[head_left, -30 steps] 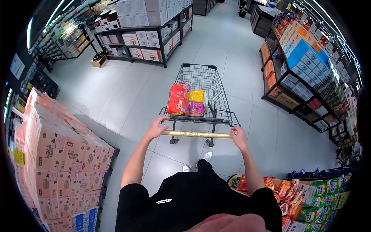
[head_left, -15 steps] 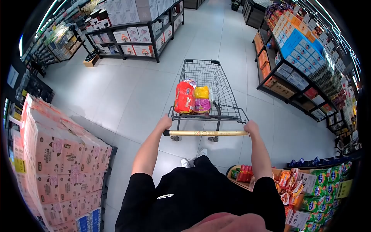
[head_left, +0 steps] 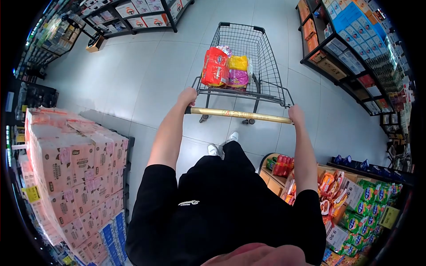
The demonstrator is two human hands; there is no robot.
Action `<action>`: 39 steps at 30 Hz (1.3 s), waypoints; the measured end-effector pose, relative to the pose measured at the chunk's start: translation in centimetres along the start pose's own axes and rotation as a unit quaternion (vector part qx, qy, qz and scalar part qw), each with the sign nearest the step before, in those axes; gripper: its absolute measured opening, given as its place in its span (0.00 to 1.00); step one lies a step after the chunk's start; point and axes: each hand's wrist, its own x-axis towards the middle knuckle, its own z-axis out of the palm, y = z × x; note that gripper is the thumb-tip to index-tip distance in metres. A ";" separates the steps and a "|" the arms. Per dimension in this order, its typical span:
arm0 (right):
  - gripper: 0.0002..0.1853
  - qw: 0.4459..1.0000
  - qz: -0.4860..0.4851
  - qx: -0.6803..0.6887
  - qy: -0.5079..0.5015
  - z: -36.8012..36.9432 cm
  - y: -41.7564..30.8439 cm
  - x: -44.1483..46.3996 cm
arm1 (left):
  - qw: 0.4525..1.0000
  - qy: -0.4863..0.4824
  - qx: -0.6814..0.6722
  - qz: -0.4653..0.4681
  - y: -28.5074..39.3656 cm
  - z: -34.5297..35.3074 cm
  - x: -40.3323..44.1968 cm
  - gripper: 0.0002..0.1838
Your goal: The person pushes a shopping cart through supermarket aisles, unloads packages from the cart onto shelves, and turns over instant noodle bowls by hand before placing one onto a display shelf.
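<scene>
Firstly, both hands, left (head_left: 188,95) and right (head_left: 296,114), are curled shut at opposite ends of the gold handle (head_left: 242,114); finger wrap is partly hidden. Apply equal force at both ends to track straight. Ahead, between the hands, is the cart (head_left: 225,24). It carries a purple pack (head_left: 238,78), a yellow pack (head_left: 238,62) and, nearer the left-hand side, a red pack (head_left: 216,67). Allow clearance for the blue boxes (head_left: 348,22) beyond the right hand.

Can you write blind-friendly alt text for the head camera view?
A person's left hand and right hand grip a shopping cart near opposite ends of its gold handle; red, yellow and purple packages lie inside. Pink packs stand left.
</scene>
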 end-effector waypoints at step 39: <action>0.29 0.977 0.052 0.125 -0.165 2.8 -0.9 -11.6 | 0.999 0.034 -0.016 0.026 -8.7 -0.9 -7.0 0.22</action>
